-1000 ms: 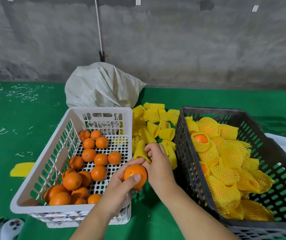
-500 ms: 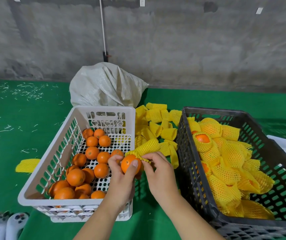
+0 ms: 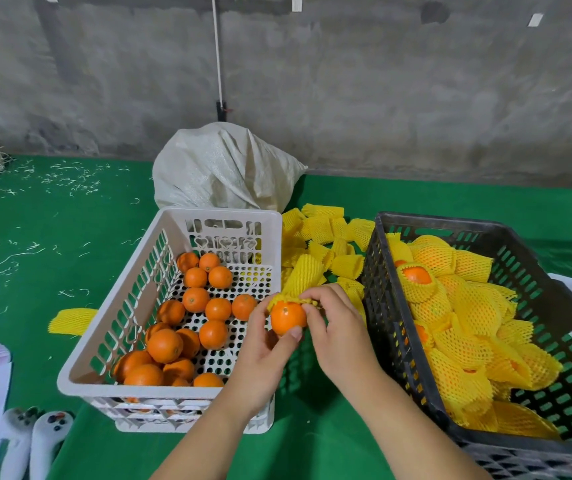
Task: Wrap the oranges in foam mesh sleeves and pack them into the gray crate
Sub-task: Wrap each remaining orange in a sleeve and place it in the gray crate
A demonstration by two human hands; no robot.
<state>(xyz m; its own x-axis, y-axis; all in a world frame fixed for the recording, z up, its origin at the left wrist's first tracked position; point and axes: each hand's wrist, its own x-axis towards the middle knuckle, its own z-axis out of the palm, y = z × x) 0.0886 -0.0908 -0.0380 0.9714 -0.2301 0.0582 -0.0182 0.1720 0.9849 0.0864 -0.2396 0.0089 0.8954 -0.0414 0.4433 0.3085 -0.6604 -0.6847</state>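
The yellow foam sleeve (image 3: 303, 282) now caps the orange's (image 3: 288, 318) far side, where earlier it lay beside it. The left hand (image 3: 260, 355) grips the orange; the right hand (image 3: 341, 336) pinches the sleeve's rim, between the white crate (image 3: 104, 334) and gray crate (image 3: 412, 372)

fruit-packing workspace, makeshift | bare rough grey concrete wall (image 3: 381, 81) | green felt-like floor cover (image 3: 52, 271) | white perforated plastic crate w/ loose oranges (image 3: 132, 306) | woven white sack (image 3: 222, 168)
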